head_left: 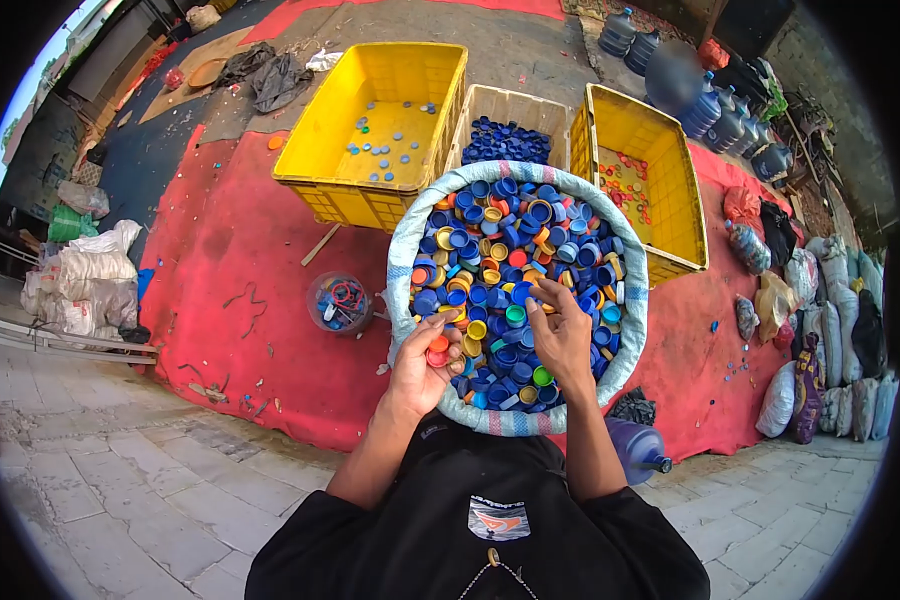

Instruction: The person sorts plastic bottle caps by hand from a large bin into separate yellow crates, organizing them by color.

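A round container with a pale cloth rim (pixel 629 330) is heaped with bottle caps, mostly blue, with yellow, red, orange and green ones among them. My left hand (pixel 422 366) is over its left side, fingers curled around red caps (pixel 437 350). Over the middle of the heap is my right hand (pixel 560 332), its fingers bent down at the caps, near a green cap (pixel 516 315); whether it pinches one is too small to tell.
Behind stand a yellow crate (pixel 305 150) with scattered grey-blue caps, a whitish crate (pixel 470 108) of blue caps and another yellow crate (pixel 682 200) with red and yellow caps. A small tub (pixel 341 304) sits left, a large bottle (pixel 635 448) lower right.
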`<state>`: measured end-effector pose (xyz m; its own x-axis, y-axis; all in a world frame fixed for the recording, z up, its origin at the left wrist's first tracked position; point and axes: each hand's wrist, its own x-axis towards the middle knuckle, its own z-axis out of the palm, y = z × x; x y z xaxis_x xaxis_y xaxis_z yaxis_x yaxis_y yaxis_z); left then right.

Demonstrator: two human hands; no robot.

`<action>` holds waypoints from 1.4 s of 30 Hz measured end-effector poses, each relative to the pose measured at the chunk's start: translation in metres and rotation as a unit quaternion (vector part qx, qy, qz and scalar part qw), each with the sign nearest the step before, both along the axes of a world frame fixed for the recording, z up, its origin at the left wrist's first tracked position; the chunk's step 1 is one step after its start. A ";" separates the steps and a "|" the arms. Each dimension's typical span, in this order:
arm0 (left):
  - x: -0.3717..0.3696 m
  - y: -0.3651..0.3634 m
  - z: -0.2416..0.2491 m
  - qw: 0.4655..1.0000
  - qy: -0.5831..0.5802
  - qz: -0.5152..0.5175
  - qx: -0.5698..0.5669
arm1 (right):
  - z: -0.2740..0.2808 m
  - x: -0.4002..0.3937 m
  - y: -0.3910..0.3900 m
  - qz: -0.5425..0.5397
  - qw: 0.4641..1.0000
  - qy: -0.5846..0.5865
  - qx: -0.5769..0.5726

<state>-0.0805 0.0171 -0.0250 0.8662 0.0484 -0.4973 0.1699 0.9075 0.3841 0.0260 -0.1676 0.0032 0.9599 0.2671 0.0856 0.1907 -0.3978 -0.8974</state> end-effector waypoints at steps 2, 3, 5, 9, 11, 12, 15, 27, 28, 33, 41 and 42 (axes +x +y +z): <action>-0.009 0.013 -0.003 1.000 -0.001 0.026 -0.010 | 0.013 0.000 0.020 0.049 0.994 -0.038 -0.092; -0.011 0.017 -0.005 0.999 0.004 0.045 -0.012 | 0.006 0.002 0.032 0.092 0.989 -0.097 -0.064; -0.016 0.026 -0.009 0.997 0.013 0.072 -0.019 | -0.001 0.005 0.058 0.156 0.976 -0.121 -0.086; -0.023 0.039 -0.011 0.995 0.010 0.098 -0.021 | -0.034 0.016 0.107 0.203 0.960 -0.108 -0.158; -0.028 0.042 -0.012 0.995 0.009 0.103 -0.011 | -0.045 0.018 0.122 0.196 0.958 -0.115 -0.178; -0.030 0.044 -0.011 0.995 0.009 0.103 0.002 | -0.048 0.019 0.128 0.192 0.956 -0.124 -0.183; -0.034 0.045 -0.005 0.994 0.010 0.105 0.039 | -0.051 0.018 0.139 0.186 0.953 -0.124 -0.205; -0.017 0.049 -0.002 0.997 0.020 0.050 0.050 | -0.042 0.014 0.130 0.118 0.977 -0.162 -0.077; -0.012 0.047 0.000 0.997 0.022 0.045 0.052 | -0.036 0.012 0.126 0.104 0.986 -0.124 -0.047; 0.013 0.034 0.020 0.999 0.003 -0.043 0.010 | -0.004 -0.007 0.094 0.084 0.983 -0.021 0.159; 0.039 -0.003 0.024 0.977 -0.052 -0.190 -0.086 | -0.020 -0.024 0.034 0.036 0.971 -0.094 0.216; 0.042 -0.008 0.025 0.971 -0.053 -0.207 -0.105 | -0.020 -0.024 0.028 0.030 0.973 -0.087 0.213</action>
